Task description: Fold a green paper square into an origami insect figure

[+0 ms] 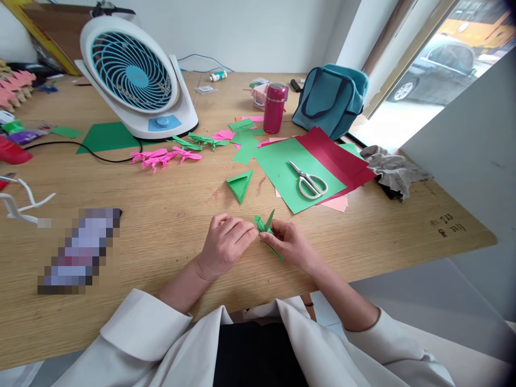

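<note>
A small folded green paper piece is held between my two hands above the wooden table. My right hand pinches its right side, with pointed flaps sticking up and down from the fingers. The fingertips of my left hand are pressed together at the left end of the same piece. Just beyond the hands lies a folded green paper triangle. White-handled scissors rest on a green sheet to the right, partly over red sheets.
Pink folded figures and green ones lie before a white fan. A magenta bottle and a teal bag stand behind. A blurred phone-like object is at left. A grey cloth lies right.
</note>
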The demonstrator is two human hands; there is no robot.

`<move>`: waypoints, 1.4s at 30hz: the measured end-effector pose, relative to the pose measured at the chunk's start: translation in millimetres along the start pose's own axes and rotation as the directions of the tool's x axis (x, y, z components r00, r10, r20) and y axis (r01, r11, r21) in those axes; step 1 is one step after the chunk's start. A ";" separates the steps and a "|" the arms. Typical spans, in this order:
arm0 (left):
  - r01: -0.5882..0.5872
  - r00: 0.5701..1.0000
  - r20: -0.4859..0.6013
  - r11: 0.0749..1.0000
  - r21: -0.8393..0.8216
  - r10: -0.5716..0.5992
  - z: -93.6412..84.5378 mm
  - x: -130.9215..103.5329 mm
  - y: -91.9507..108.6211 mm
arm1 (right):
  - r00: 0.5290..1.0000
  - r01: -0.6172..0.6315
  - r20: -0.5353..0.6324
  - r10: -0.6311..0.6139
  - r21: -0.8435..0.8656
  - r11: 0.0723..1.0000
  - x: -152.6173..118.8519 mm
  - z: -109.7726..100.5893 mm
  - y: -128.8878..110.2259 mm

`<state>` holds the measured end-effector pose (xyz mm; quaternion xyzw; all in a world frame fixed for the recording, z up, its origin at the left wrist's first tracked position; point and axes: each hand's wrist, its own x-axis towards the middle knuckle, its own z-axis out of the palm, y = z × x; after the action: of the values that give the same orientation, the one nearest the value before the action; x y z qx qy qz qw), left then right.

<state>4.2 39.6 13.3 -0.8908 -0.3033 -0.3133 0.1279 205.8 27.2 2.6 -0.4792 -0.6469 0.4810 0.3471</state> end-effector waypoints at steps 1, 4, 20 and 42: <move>0.021 1.000 -0.016 0.999 -0.041 -0.022 0.4 -0.3 -0.3 | 1.000 -0.005 -0.003 0.005 0.036 0.999 0.2 1.3 -0.1; 0.170 0.982 -0.046 0.961 -0.217 -0.184 3.1 -0.7 -1.0 | 0.999 -0.013 -0.030 0.017 0.116 0.993 0.7 5.9 -0.4; 0.607 0.719 0.374 0.269 -0.747 -0.586 8.7 0.3 -10.5 | 0.995 0.023 -0.095 0.013 0.365 0.931 7.4 22.9 1.2; 0.666 0.682 0.448 0.238 -0.707 -0.578 -1.6 0.8 -21.1 | 0.994 0.027 -0.107 0.006 0.304 0.952 12.1 32.9 3.3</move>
<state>-9.1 55.8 15.9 -0.6547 -0.4483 -0.3990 -0.4596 173.2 29.4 -10.4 -0.4413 -0.5479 0.5471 0.4535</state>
